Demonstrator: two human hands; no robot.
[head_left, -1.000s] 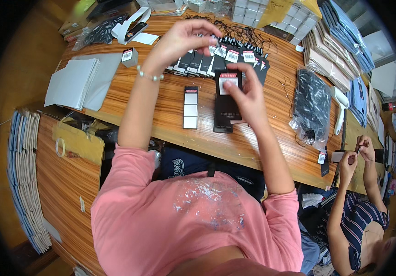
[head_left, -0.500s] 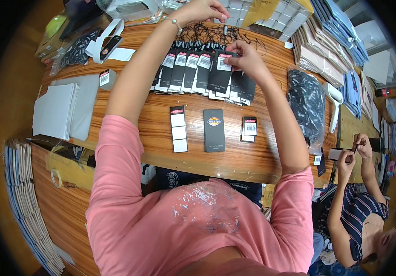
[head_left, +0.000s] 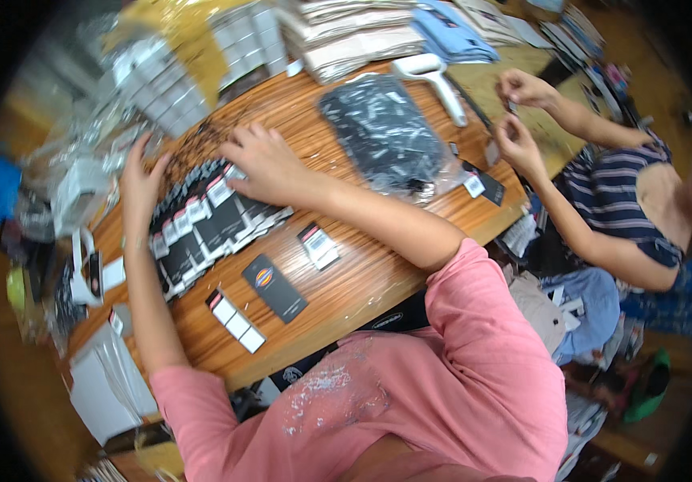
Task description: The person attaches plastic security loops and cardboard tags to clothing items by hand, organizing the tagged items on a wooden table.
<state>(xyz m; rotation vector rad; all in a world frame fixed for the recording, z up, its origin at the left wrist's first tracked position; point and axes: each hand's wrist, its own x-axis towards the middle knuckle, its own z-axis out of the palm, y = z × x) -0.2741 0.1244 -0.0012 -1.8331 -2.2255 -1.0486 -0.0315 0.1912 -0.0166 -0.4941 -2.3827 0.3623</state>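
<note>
Black tags (head_left: 201,229) lay in a row under both flat, spread hands (head_left: 270,165), left (head_left: 141,181), so pressing softly seemed best.

A clear bag of dark goods (head_left: 388,138), a white tagging gun (head_left: 434,78), folded garments (head_left: 378,36) on the wooden table (head_left: 362,273)

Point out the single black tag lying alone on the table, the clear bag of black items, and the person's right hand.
Black tag (head_left: 274,287), head view, middle of its face.
Clear bag (head_left: 386,136), head view, centre of the plastic.
Right hand (head_left: 264,165), head view, back of the hand.
</note>
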